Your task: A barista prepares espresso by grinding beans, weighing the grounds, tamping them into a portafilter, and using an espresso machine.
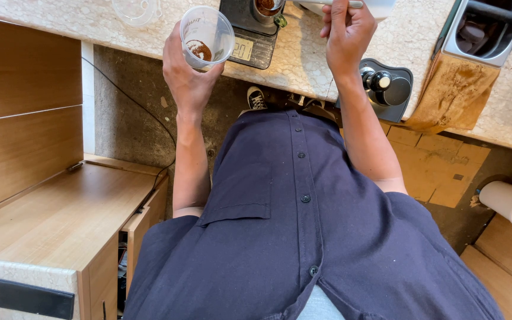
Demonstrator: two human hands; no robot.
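Note:
My left hand (pixel 186 71) holds a clear plastic cup (pixel 207 37) tilted toward me, with a little brown ground coffee at its bottom. My right hand (pixel 346 34) is closed on a thin metal spoon handle (pixel 327 3) above the speckled counter (pixel 303 65). Between the hands sits a black digital scale (pixel 250 47) carrying a metal basket (pixel 266 8) filled with brown grounds. The spoon's bowl reaches toward that basket and is partly cut off by the frame's top edge.
A black tamper (pixel 386 86) rests on a dark mat at the counter edge. A metal knock box (pixel 486 29) stands at the far right, a clear lid (pixel 134 9) at the far left. Wooden cabinets (pixel 48 219) are at my left, a paper roll (pixel 511 203) lower right.

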